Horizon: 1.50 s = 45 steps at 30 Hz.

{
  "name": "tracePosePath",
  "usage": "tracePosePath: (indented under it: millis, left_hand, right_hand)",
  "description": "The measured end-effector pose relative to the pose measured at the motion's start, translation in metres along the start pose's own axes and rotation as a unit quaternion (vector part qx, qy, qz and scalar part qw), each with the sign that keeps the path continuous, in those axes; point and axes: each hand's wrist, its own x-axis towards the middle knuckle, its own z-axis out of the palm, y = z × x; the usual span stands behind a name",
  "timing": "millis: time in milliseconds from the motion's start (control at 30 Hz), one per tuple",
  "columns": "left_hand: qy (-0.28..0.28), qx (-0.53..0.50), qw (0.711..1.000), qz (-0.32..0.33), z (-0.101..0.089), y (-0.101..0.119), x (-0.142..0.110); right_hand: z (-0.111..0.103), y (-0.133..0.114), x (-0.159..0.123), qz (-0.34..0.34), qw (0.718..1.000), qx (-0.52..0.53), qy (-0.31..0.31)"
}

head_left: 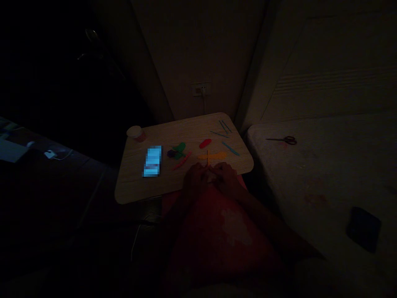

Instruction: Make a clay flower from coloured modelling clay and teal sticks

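My left hand (195,179) and my right hand (227,179) meet at the table's near edge, fingers bent and pressed together. Their fingertips close on the lower end of a cross-shaped piece of orange modelling clay (217,156), though the dim light blurs the exact contact. Just beyond lies a red oval of clay (205,143). To the left are a pink clay strip (182,161), a green clay piece (179,150) and a small purple lump (170,153). A blue clay strip (230,148) rests to the right.
The small wooden table (133,186) also holds a lit phone (152,161), a lidded tub (136,133) and several thin dark sticks (223,128). Scissors (283,140) lie on a pale surface at right, with a dark object (363,229) nearer. A wall socket (201,89) is behind.
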Motion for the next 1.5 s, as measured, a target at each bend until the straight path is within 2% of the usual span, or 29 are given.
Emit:
tracePosePath:
  millis: [167,400,667,833,1033,1267,1500]
  left_hand:
    - [0.001,-0.016,1.0,-0.017,0.003,-0.002,0.002]
    - [-0.001,-0.049,0.999,0.004,0.002,-0.006,0.003]
    - [-0.01,-0.062,0.998,0.023,-0.001,-0.007,0.004]
    - [0.004,-0.076,0.997,0.007,0.0,-0.006,0.004]
    - [0.05,-0.072,0.996,-0.002,-0.005,-0.012,-0.001]
    - [0.029,-0.011,0.999,0.039,-0.008,-0.012,-0.002]
    - [0.017,-0.002,0.999,0.043,-0.008,-0.011,-0.001]
  right_hand:
    - [-0.003,0.007,0.004,0.01,1.0,-0.003,-0.016]
    - [-0.006,0.004,0.004,0.007,0.999,-0.039,-0.03]
    - [-0.008,0.006,0.006,0.009,0.999,-0.031,-0.04]
    - [-0.005,0.008,0.003,-0.004,1.0,-0.015,-0.016]
    - [-0.004,0.009,0.002,0.005,0.999,0.05,0.017]
    - [-0.005,0.011,0.001,-0.001,0.997,0.072,0.037]
    - [-0.005,0.009,0.003,-0.005,0.999,0.04,0.029]
